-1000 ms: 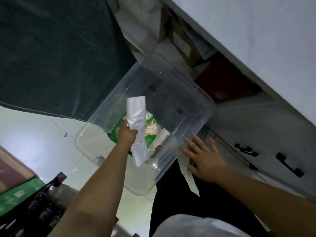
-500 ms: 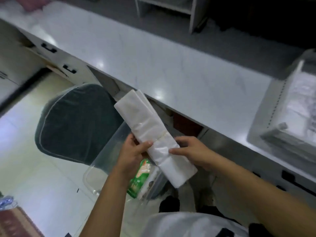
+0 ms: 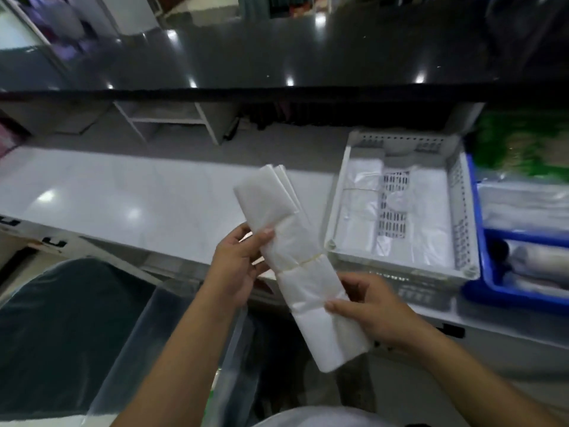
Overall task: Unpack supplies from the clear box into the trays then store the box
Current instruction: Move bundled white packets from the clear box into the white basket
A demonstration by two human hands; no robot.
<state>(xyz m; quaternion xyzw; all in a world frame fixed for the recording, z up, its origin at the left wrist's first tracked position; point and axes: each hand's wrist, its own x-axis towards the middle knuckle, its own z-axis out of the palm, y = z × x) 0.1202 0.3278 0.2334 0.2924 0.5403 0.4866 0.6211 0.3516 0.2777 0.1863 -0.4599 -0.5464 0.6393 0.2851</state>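
- A long white bundle of plastic bags (image 3: 303,266) was held up in the air, in front of the counter (image 3: 123,204) and above its near edge.
- The bundle's long side ran on a slant: its top end pointed up and to the left, over the counter, and its bottom end pointed down and to the right, toward the person.
- A thin band went around its middle.
- The left hand (image 3: 237,266) held the bundle on its left side near the middle, with the thumb across the front and the fingers (image 3: 246,238) curled behind.
- The right hand (image 3: 375,306) held the lower part, with its fingers closed on the right side.
- A white tray (image 3: 335,211) with holes in its walls sat on the counter just to the right of the bundle, with white bags lying inside and a bare strip down its middle.
- A blue tray (image 3: 480,241) was touching the white tray's right wall.
- The counter to the left of the bundle was wide and bare.
- The clear box (image 3: 147,328) was down low on the left, below the counter's edge, partly hidden by the left arm.
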